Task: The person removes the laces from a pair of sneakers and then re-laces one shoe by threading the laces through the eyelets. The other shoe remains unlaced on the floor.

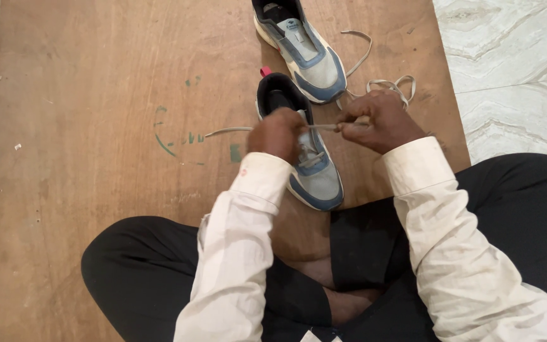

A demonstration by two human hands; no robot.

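matt scuffed wood board (96,95); shoe (314,171) probably mesh cloth; flat woven lace (229,131); glossy marble floor (514,63).

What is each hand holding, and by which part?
Both the left hand and right hand pinch the shoelace of the near shoe, stretched between them.

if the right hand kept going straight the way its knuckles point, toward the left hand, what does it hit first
Probably the left hand, or the near shoe under it. The right hand pinches the lace stretched between them; depth is unclear.
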